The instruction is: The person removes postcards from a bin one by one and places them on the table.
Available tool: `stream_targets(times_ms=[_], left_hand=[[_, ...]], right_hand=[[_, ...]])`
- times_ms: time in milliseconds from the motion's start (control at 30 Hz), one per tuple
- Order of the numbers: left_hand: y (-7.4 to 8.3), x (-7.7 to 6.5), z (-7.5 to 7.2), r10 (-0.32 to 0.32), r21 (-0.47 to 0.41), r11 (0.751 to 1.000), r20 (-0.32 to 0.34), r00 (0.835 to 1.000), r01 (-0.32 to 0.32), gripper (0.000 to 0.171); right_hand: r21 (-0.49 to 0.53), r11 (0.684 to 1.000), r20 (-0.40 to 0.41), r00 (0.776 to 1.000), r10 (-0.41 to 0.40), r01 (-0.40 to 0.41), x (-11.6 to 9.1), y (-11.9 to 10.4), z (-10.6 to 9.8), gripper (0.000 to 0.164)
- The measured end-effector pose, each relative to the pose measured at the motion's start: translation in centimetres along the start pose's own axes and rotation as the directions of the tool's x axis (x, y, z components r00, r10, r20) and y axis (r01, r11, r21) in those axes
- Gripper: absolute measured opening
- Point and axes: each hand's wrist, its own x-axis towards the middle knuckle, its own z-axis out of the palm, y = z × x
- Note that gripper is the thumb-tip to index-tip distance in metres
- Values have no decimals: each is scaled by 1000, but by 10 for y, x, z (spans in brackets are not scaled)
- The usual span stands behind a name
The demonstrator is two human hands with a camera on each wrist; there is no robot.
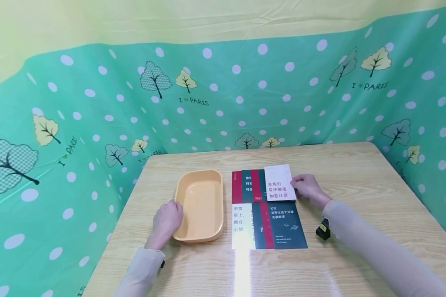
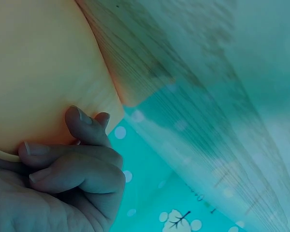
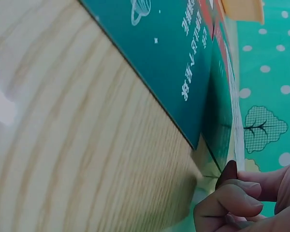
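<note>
An orange-yellow plastic tray [image 1: 203, 206] stands on the table, and my left hand [image 1: 167, 220] grips its left rim. In the left wrist view the fingers [image 2: 77, 169] of that hand curl at the tray wall [image 2: 34, 67]. To the right of the tray lie two rows of overlapping cards in white, red and dark green. My right hand [image 1: 309, 187] pinches the right edge of a white card [image 1: 278, 177] with dark red writing, the topmost at the right end of the back row. A dark green card [image 1: 288, 231] with planet drawings lies in front, at the right of the front row.
The wood-grain table [image 1: 342, 173] carries everything. A green and yellow cloth [image 1: 245, 95] with dots and trees hangs behind it and along both sides. A small black device [image 1: 323, 229] sits at my right wrist.
</note>
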Motion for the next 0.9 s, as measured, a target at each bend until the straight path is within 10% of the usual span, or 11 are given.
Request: stream_targets(times_ms=[900], left_hand=[[0, -2, -1, -14, -23, 1000, 1, 1000, 14, 39]], right_hand=[[-215, 970, -87, 988, -130, 109, 8, 5, 7, 29]])
